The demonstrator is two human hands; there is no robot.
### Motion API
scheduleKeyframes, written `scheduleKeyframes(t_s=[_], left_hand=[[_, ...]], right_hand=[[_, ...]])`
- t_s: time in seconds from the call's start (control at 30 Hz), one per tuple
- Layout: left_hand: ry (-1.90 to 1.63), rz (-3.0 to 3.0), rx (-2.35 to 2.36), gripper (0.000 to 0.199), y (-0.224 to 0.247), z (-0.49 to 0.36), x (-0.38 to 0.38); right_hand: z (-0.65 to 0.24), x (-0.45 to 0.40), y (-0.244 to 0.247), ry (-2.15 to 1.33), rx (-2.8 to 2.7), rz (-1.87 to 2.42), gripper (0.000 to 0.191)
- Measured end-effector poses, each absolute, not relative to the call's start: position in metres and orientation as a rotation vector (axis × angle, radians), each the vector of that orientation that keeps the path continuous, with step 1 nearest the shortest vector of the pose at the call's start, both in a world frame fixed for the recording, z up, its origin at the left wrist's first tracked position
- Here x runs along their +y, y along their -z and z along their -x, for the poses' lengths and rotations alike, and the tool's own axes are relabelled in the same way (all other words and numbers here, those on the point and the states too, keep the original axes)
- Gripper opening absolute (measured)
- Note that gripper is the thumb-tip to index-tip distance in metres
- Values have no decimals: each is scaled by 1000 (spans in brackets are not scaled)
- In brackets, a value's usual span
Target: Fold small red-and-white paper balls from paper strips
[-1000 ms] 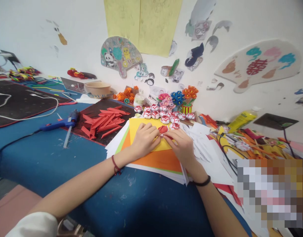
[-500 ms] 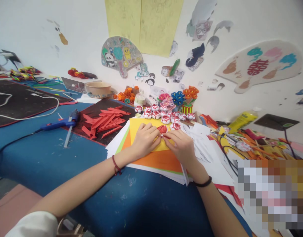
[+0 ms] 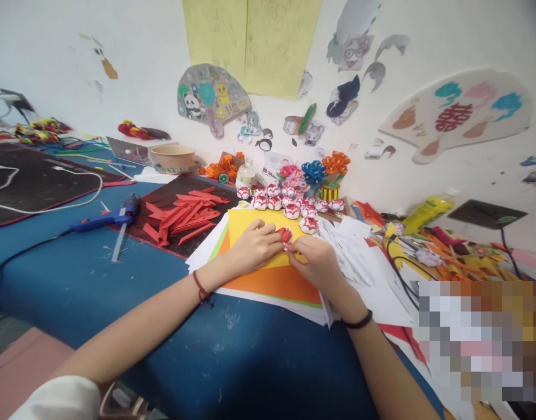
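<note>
Red paper bud (image 3: 286, 234), rounded, creased, pinched between left hand (image 3: 255, 248) and right hand (image 3: 316, 261); globular red-white blooms (image 3: 291, 210) at twelve o'clock.

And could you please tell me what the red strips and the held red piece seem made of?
Red strips: probably matte paper, judging by crisp folded edges and flat, dull faces.
Held red piece: likely paper too, dull and folded-looking, though partly hidden.

Red flower (image 3: 286, 234), seemingly matt paper
</note>
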State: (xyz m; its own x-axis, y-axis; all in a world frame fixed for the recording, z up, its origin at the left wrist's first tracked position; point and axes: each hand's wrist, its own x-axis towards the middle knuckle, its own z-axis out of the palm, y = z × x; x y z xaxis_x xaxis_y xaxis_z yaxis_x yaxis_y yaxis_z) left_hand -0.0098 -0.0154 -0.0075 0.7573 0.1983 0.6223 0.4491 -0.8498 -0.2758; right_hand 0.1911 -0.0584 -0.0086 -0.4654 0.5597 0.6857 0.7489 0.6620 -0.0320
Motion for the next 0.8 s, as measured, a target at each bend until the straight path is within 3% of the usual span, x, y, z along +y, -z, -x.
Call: scheduleKeyframes(t_s=[0.43,0.63,0.8], left_hand=[[682,2573,-438,19,5,6,-19],[900,2619,-735,25,9,1,-17],[1029,2703,-833,26,6,3,-18]], right_hand=[[-198,-59,8,-70,-2171,999,14],[-197,-53,11,-68,-2065,1103,4],[-195,-52,15,-16,-2132,1118,7]])
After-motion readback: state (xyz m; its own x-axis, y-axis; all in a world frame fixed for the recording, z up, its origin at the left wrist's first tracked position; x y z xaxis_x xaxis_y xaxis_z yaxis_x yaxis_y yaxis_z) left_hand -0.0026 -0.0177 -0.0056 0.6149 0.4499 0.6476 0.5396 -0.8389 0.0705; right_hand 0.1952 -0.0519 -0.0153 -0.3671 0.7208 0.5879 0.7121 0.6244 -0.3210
